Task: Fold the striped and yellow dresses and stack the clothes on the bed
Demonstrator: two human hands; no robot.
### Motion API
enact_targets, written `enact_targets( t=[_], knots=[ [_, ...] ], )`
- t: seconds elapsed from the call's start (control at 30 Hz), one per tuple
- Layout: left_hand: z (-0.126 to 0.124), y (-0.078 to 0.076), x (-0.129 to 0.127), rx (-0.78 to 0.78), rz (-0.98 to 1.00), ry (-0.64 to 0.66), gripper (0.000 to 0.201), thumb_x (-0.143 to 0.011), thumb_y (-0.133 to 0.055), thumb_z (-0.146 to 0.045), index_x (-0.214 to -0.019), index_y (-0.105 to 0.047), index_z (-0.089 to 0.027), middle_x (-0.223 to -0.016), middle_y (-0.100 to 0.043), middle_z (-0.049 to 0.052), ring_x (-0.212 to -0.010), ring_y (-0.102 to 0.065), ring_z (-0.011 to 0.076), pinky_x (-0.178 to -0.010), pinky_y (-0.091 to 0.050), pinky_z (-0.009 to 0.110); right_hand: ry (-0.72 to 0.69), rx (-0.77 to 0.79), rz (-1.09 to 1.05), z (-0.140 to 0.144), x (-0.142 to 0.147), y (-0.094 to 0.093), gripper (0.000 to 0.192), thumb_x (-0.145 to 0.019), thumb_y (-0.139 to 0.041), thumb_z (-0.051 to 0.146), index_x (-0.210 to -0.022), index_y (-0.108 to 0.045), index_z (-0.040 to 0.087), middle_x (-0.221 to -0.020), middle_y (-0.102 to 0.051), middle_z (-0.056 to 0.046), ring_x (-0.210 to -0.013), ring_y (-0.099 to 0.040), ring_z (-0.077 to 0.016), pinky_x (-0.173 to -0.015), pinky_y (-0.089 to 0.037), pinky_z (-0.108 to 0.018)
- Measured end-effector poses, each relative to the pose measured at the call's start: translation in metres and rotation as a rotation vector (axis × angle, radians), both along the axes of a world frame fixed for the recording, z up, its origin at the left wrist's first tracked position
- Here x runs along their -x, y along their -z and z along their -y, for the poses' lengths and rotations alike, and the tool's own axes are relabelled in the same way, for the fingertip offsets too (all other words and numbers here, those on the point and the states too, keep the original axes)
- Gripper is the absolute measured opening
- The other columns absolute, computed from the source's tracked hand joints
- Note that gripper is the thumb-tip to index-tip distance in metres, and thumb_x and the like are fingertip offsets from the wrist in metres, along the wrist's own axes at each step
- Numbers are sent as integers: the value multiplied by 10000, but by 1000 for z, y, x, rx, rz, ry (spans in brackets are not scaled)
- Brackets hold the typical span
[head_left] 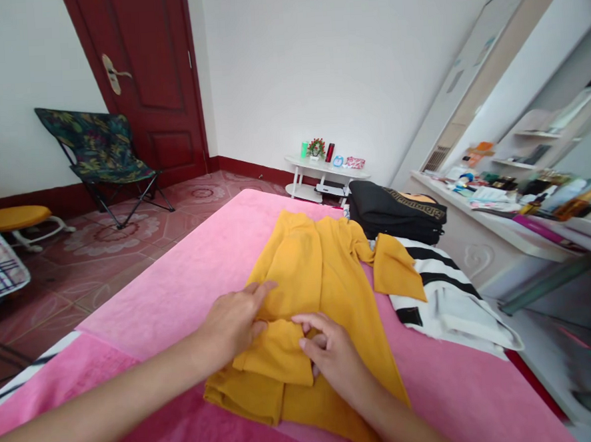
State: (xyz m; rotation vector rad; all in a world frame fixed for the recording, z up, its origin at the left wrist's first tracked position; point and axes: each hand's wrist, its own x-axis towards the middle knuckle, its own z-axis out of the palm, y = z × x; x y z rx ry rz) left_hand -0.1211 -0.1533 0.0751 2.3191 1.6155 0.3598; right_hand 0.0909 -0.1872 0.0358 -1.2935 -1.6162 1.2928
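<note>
A mustard-yellow garment lies partly folded on a pink bed cover. My left hand rests flat on its left side, fingers stretched toward the cloth's edge. My right hand lies on a folded flap near the garment's lower middle, fingers curled and pinching the fabric. One yellow sleeve spreads out to the right over a black-and-white striped garment.
A black garment lies at the bed's far right. A cluttered dresser runs along the right. A small white table stands by the far wall. A folding chair, yellow stool and red door are at left.
</note>
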Motion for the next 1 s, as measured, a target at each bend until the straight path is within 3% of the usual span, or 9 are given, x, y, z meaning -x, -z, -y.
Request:
enact_targets(
  t=[0.1, 0.17, 0.33, 0.43, 0.57, 0.7, 0.8, 0.9, 1.0],
  knots=[
    [-3, -16, -34, -94, 115, 179, 339, -800, -529, -235, -1134, -588, -259, -1117, -580, 48, -985, -580, 202, -857, -444, 285, 29, -225, 139, -4, 3, 3, 264, -714, -518, 100, -921, -647, 201, -829, -526, 6, -582, -459, -74, -534, -406, -192],
    [-10, -20, -60, -123, 228, 277, 317, -845, -476, -243, -1144, -582, -240, -1138, -570, 47, -1042, -555, 184, -921, -429, 278, 37, -273, 168, -4, 6, 5, 196, -701, -515, 75, -810, -643, 176, -764, -539, 9, -619, -472, -91, -575, -397, -200],
    [-53, 18, -96, -159, 239, 288, 464, -912, -388, -319, -1361, -400, -202, -1423, -385, 96, -1305, -360, 216, -1105, -268, 388, -60, -131, 116, 1, -4, 0, 289, -719, -519, 115, -974, -633, 189, -886, -588, 0, -532, -481, -65, -482, -365, -186],
    [-74, 47, -97, -116, 79, 259, 523, -910, -377, -447, -1372, -402, -203, -1489, -274, 124, -1381, -213, 272, -1130, -147, 482, -35, -168, 215, -13, -40, -14, 254, -765, -500, 173, -983, -629, 189, -886, -606, -18, -607, -570, -106, -548, -437, -218],
    [-76, 56, -94, -115, 9, 291, 549, -909, -313, -533, -1382, -387, -262, -1519, -201, 97, -1403, -131, 262, -1130, -106, 490, 182, -532, 665, -63, -118, -27, 247, -818, -468, 269, -975, -633, 173, -1035, -615, -92, -1013, -561, -225, -908, -417, -360],
    [-73, 51, -94, -97, 6, 277, 558, -908, -307, -537, -1391, -376, -266, -1520, -185, 111, -1404, -125, 258, -1134, -97, 482, 418, -559, 1135, -113, -181, -11, 715, -700, -614, 483, -1290, -465, 108, -1356, -415, -195, -1234, -397, -356, -1005, -314, -487],
    [-74, 50, -95, -88, 23, 275, 557, -906, -317, -535, -1391, -376, -270, -1516, -192, 120, -1403, -130, 256, -1136, -91, 481, 440, -473, 1309, -130, -200, 6, 911, -655, -632, 570, -1391, -336, 123, -1444, -284, -221, -1257, -371, -400, -965, -335, -522],
    [-74, 51, -94, -84, 44, 275, 550, -904, -329, -529, -1389, -379, -274, -1514, -198, 121, -1403, -129, 254, -1138, -92, 480, 437, -519, 1344, -136, -207, 14, 753, -725, -584, 533, -1317, -434, 93, -1413, -334, -237, -1220, -436, -366, -957, -366, -449],
    [-74, 52, -93, -75, 56, 274, 548, -900, -348, -521, -1384, -389, -268, -1514, -197, 123, -1403, -130, 259, -1140, -86, 475, 465, -559, 1292, -136, -213, 13, 436, -822, -480, 416, -1116, -566, 105, -1231, -544, -192, -1059, -570, -282, -852, -435, -348]
  ],
)
